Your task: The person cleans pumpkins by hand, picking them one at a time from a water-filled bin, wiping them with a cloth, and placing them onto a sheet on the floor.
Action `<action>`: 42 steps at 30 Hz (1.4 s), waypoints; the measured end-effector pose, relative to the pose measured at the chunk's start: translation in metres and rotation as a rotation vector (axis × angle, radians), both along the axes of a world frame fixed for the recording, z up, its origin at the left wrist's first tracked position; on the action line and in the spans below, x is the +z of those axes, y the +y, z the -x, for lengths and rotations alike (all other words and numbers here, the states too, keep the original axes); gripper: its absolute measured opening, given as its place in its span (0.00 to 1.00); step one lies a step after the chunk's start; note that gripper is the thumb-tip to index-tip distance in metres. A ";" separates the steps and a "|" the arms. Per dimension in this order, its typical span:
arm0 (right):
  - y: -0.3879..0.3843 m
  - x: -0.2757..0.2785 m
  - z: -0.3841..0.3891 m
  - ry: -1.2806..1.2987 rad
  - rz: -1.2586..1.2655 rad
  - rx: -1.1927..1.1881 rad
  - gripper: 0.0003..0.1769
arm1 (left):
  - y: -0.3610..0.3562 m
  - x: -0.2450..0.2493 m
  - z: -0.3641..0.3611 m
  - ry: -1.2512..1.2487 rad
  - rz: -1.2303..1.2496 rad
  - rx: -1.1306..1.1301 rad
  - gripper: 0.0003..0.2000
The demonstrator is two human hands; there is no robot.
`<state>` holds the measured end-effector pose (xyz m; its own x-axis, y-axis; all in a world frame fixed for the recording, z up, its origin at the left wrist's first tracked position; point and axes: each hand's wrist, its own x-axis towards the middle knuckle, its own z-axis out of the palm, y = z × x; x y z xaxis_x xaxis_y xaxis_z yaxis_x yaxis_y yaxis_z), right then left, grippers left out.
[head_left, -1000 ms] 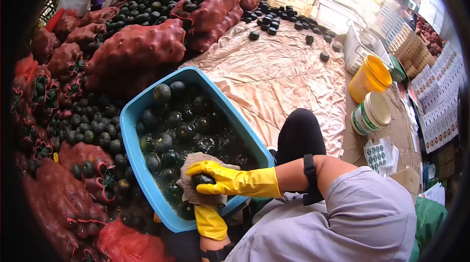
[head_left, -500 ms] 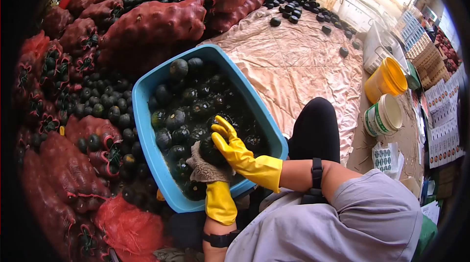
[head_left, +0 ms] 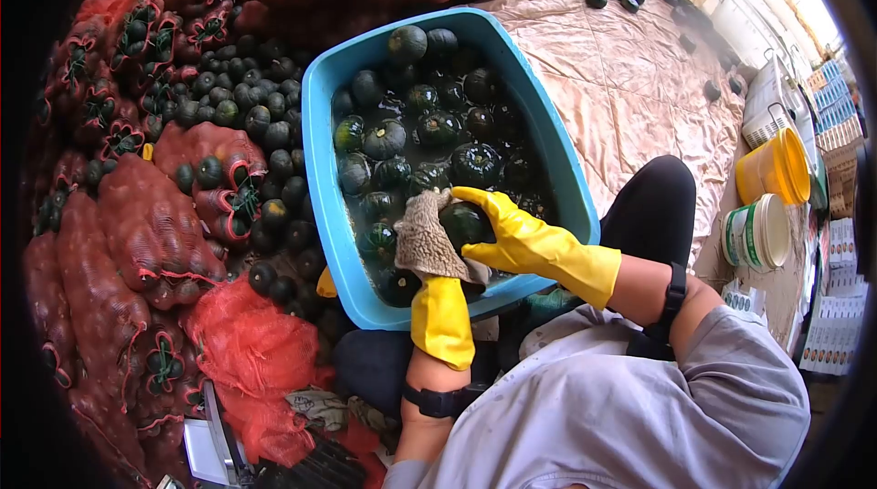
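Note:
A dark green squash (head_left: 464,226) is held between my two hands over the near part of a blue tub (head_left: 322,169). My left hand (head_left: 443,306), in a yellow rubber glove, has its fingers covered by a brown textured cloth (head_left: 427,238) pressed against the squash's left side. My right hand (head_left: 512,238), also yellow-gloved, wraps its fingers and thumb round the right side. Many dark green squashes (head_left: 385,139) sit in dark water inside the tub.
Red mesh sacks (head_left: 155,224) and loose squashes (head_left: 247,91) lie left of the tub. A pinkish sheet (head_left: 621,78) covers the floor beyond it. At the right stand a yellow bucket (head_left: 772,169) and a white bucket (head_left: 756,233). A bent knee (head_left: 653,206) is beside the tub.
The view has tilted down and left, so the tub appears higher and further right. My right fingers have moved from raised over the squash to round its right side.

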<state>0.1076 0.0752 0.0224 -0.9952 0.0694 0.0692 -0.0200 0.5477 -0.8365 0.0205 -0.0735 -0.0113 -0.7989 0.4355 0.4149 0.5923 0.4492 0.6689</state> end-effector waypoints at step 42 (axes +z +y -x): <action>0.457 0.168 -0.177 0.762 0.949 -0.992 0.24 | 0.047 0.054 0.000 -1.058 -0.726 -0.246 0.11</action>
